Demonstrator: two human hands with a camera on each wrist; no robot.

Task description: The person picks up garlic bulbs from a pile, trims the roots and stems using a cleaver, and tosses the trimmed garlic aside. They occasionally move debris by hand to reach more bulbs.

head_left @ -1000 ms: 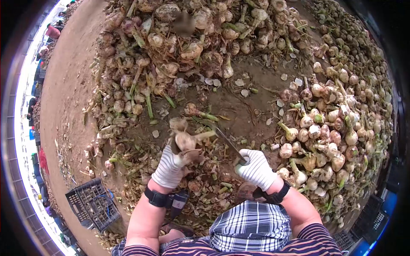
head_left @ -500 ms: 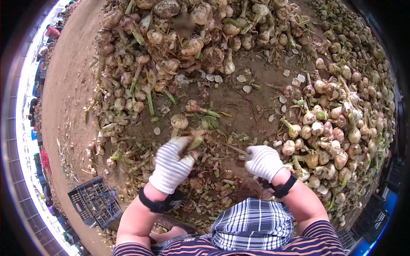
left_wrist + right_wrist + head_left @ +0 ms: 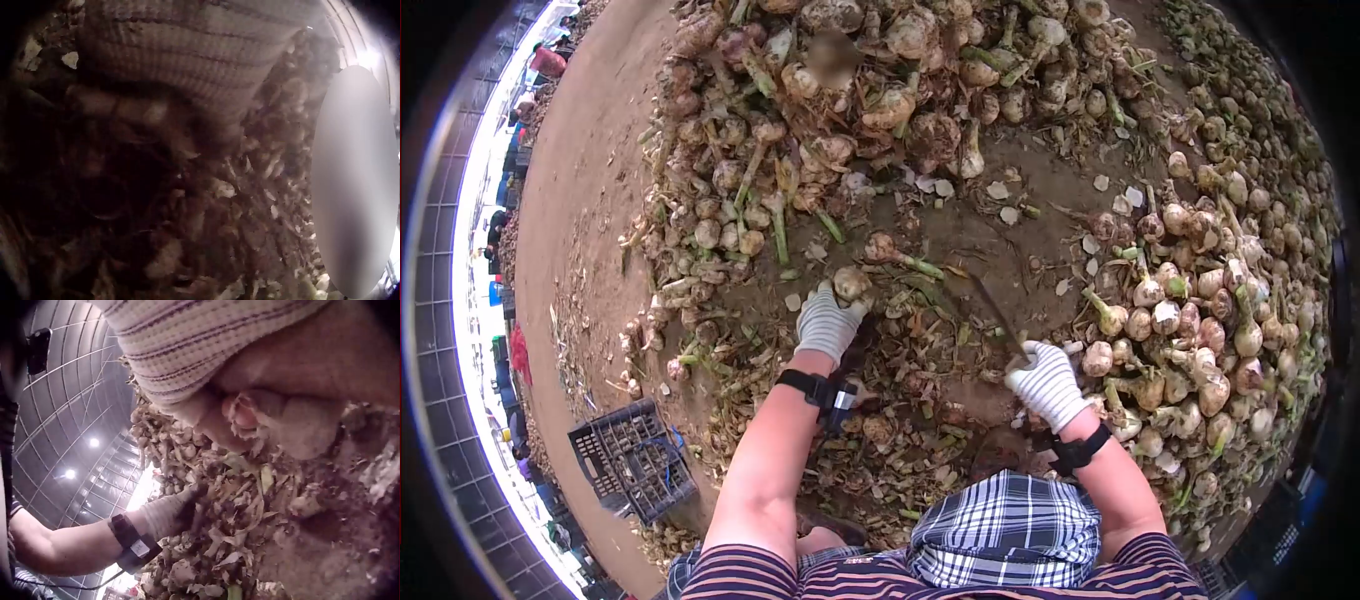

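In the head view my gloved left hand [image 3: 830, 327] reaches forward, its fingers and thumb round the near side of a pale garlic bulb [image 3: 851, 284]. Its striped glove fills the top of the dark left wrist view, where the bulb does not show. My right hand [image 3: 1048, 386], in a matching glove, grips a knife [image 3: 997, 312] by the handle, with the blade slanting up and left over the soil. Just beyond the left hand lies another garlic bulb [image 3: 882, 247] with a green stalk.
A big heap of untrimmed garlic [image 3: 820, 150] rises ahead. Cleaner, cut bulbs [image 3: 1190, 320] are piled on the right. Stalk and skin scraps [image 3: 880, 460] cover the ground near my feet. A black crate [image 3: 632, 458] stands at the left.
The stalked garlic held in my left hand a second ago has left it, and that hand has reached forward to a bulb lying on the ground. The knife's blade has swung away from the left hand.
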